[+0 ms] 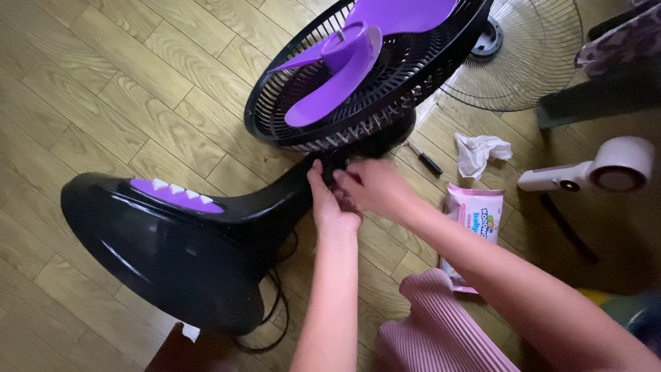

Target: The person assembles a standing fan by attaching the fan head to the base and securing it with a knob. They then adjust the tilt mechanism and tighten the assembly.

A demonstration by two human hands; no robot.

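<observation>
Both forearms reach forward; left hand (329, 201) and right hand (372, 187) grip the black fan's neck (292, 196), lying on wood floor (103, 89).

The floor (103, 89) was wood-look plank laid in a staggered pattern, pale olive-brown with visible grain, and daylight fell across it evenly from the upper left, leaving a soft sheen on the boards. At the upper right a dark piece of furniture (599, 96) stood on the floor, a patterned purple cloth (620, 41) draped over its top. The right-hand part of the floor lay in deeper shadow. No wall or window showed in the downward view; only planks filled the rest.
</observation>
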